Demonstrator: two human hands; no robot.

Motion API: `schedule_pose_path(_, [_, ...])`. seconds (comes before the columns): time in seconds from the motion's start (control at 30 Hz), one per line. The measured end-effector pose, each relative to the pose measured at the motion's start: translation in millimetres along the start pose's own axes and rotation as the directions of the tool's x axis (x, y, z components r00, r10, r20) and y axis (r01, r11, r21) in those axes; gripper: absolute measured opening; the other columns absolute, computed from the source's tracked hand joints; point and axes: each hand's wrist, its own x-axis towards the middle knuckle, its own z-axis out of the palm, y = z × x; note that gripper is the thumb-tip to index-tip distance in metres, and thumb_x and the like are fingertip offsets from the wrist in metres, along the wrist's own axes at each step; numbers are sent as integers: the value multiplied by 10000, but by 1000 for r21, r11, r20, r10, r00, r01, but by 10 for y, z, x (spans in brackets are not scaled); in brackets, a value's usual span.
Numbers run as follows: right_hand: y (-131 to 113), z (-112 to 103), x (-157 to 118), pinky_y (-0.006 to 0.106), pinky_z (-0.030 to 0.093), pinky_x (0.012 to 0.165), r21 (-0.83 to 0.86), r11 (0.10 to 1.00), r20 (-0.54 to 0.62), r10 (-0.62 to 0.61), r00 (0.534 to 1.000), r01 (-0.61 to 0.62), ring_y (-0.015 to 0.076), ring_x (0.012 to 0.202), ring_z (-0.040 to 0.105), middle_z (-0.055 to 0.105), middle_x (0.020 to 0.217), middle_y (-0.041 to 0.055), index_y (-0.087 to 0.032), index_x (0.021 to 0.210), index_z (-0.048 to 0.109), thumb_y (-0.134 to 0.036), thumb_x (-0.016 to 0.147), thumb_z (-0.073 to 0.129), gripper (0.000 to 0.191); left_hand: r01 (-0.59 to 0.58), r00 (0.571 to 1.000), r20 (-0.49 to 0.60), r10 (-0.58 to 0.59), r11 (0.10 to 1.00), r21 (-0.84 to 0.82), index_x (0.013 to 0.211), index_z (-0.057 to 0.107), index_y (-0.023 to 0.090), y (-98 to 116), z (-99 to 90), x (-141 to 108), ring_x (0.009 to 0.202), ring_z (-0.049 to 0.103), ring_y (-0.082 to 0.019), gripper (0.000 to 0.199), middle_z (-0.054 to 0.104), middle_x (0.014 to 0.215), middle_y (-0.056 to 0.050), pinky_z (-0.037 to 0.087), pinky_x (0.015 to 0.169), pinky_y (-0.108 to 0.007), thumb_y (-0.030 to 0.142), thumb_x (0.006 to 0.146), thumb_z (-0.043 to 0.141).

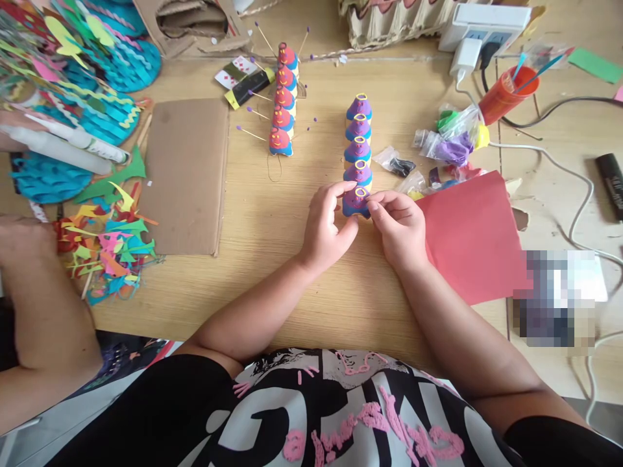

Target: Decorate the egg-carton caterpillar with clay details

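Note:
In front of me on the table stands a painted egg-carton strip (357, 148), a row of several purple and blue cups with yellow rings on top and small faces. My left hand (327, 224) curves around the left side of its nearest cup, with the index finger and thumb touching it. My right hand (402, 227) is closed in a pinch at that cup's right side; whatever lies between the fingertips is hidden. Left of this, a red and blue egg-carton strip (282, 107) stands with purple-tipped cotton swabs poking out on both sides.
Red paper (474, 240) lies by my right forearm. Beyond it are bagged clay (452, 146), an orange cup (509, 94), a power strip (484, 26) and white cables. Cardboard (185, 175) and paper scraps (109, 246) lie left, near another person's arm (48, 305).

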Motion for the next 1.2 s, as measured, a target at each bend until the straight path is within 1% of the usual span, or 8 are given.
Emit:
schedule_pose_path(0.23, [14,1,-2,290,616,803,-53,998,-3,-22,1000,22,134,812,717,787,897,-5,-252,901,771,-513,792,916,318,11,1000,0,-11,1000,-14,1409,524,281,-8,8,-3,1222,651,-232,421,653,1346,-91,556,920,-335,325,1009,649])
schedule_pose_path(0.4, [20,2,-7,261,590,747,-57,997,7,-43,999,43,116,780,700,779,875,-12,-254,896,774,-480,806,914,280,-16,1000,-19,16,1000,1,1399,533,278,2,13,5,1196,662,-221,427,669,1325,-81,562,898,-322,269,993,665])
schedule_pose_path(0.53, [22,-1,-6,262,585,734,-68,997,6,-48,999,48,115,768,691,770,861,-15,-253,894,770,-482,807,912,283,-26,999,-18,27,1000,15,1396,532,270,7,10,7,1192,666,-216,431,674,1319,-82,564,896,-318,248,988,669])
schedule_pose_path(0.9, [19,-6,4,272,593,746,-88,995,8,-43,999,44,120,778,692,754,866,-16,-256,893,744,-514,810,901,313,-28,1000,0,28,1000,7,1399,526,272,8,1,7,1198,655,-217,422,668,1317,-83,555,903,-320,273,999,660])
schedule_pose_path(1.2, [15,1,3,272,591,751,-89,995,10,-45,999,46,118,779,687,741,865,-16,-248,887,726,-518,813,899,329,-1,1000,5,1,1000,0,1405,525,278,4,3,0,1215,655,-225,430,655,1339,-84,554,910,-327,301,998,662])
